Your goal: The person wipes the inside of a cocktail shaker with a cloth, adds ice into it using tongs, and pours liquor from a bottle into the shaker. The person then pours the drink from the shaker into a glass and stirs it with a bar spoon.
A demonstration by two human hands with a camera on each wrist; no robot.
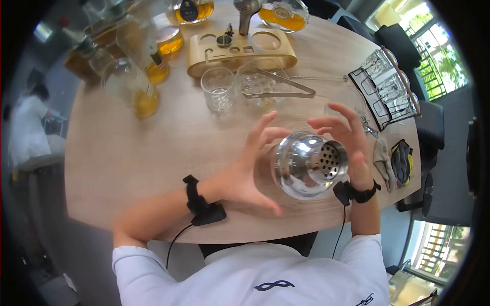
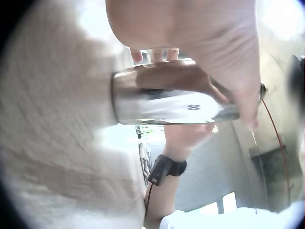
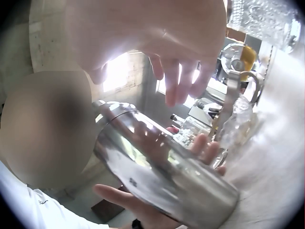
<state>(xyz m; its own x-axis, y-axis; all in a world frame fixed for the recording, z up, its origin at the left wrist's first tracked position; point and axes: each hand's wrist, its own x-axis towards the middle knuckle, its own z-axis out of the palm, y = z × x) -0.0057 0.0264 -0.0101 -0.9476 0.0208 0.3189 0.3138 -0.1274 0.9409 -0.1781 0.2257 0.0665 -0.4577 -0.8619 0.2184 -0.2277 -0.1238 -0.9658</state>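
A shiny metal cocktail shaker (image 1: 293,168) stands upright on the table, its perforated strainer top (image 1: 329,160) uncapped. My left hand (image 1: 244,166) is at its left side, with thumb and fingers spread wide around the body. On the other side my right hand (image 1: 349,145) has its fingers loosely bent, close to the strainer top. The left wrist view has the shaker's body (image 2: 167,102) beyond the left palm. In the right wrist view, the right fingers (image 3: 176,83) hang apart from the shaker (image 3: 167,167), with the left hand (image 3: 150,214) behind it.
Beyond the shaker stand a clear glass (image 1: 218,92) and an ice bowl (image 1: 255,81) with tongs (image 1: 286,94) across it. Behind is a wooden bar-tool stand (image 1: 245,64). Amber bottles (image 1: 145,102) stand far left. A glass rack (image 1: 390,97) and cloths (image 1: 383,160) lie right.
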